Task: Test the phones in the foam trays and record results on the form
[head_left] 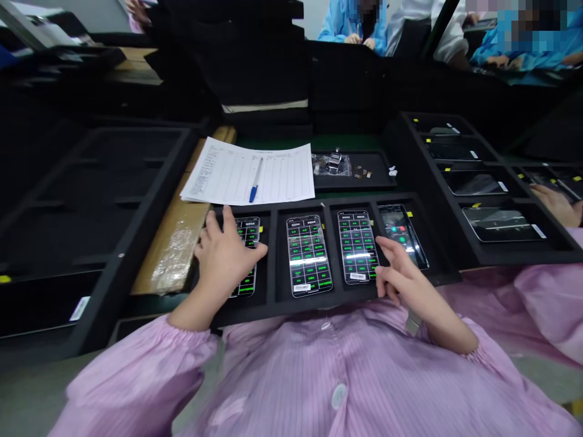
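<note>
- Head view, front black foam tray [328, 308]: four smartphones [308, 256], one per compartment, lying flat with lit screens.
- Left hand [223, 255]: open, fingers spread, resting over the leftmost phone [248, 233] without gripping it.
- Right hand [403, 282]: loosely curled and holding nothing, fingertips just beside the third phone [357, 246] and rightmost phone [403, 235].
- Surface: green bench mat [273, 142], taped wooden board [170, 255].
- Counted: one paper form [218, 176], one blue pen [255, 180], one parts tray [355, 184], one side tray [523, 256] with at least five phones [498, 224].
- Room: three co-workers [353, 24] in blue and white coats; one pink-sleeved hand [555, 203] at the side tray.
</note>
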The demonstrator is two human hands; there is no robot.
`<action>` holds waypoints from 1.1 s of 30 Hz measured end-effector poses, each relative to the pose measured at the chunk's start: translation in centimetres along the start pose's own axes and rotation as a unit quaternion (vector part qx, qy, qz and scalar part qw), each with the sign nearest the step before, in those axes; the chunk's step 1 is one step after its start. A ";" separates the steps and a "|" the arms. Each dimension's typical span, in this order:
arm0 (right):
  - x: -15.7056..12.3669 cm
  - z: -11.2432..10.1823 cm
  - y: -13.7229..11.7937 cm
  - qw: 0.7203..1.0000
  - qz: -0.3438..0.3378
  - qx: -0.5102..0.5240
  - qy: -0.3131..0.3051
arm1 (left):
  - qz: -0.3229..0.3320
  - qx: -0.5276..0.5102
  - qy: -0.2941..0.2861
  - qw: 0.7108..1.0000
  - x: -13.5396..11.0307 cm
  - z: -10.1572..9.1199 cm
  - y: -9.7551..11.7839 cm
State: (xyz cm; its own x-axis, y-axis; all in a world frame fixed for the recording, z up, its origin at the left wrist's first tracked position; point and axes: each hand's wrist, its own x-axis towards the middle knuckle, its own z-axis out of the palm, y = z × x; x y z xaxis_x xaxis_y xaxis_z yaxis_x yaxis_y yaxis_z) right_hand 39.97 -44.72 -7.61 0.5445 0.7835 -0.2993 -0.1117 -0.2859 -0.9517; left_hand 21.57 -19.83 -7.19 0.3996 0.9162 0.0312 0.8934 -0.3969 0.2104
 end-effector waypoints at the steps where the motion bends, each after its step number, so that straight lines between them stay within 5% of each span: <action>1: 0.3 0.1 0.1 1.000 0.008 0.011 -0.004 | 0.000 -0.001 -0.001 1.000 0.0 0.0 0.1; 11: 1.7 0.5 -0.1 0.996 0.025 0.071 -0.048 | -0.006 -0.022 -0.039 0.999 1.9 -0.5 -1.2; 16: 2.1 0.8 -0.2 0.997 0.030 0.044 -0.059 | 0.104 -0.056 -0.024 0.993 1.4 -1.0 3.0; 22: 2.3 1.1 -0.4 0.998 0.033 0.041 -0.047 | 0.203 -0.087 -0.064 0.973 1.0 1.1 8.1; 33: 2.2 0.8 -0.4 0.997 0.020 0.046 -0.051 | 0.190 -0.010 -0.095 0.977 1.3 2.2 8.9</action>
State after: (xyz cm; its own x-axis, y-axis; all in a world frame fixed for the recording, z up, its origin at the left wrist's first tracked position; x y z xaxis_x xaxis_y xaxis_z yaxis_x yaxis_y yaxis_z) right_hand 40.53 -42.46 -7.92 0.4512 0.8260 -0.3379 -0.2103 -0.2696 -0.9397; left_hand 30.49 -22.34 -7.40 0.7335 0.6761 -0.0701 0.6705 -0.7029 0.2375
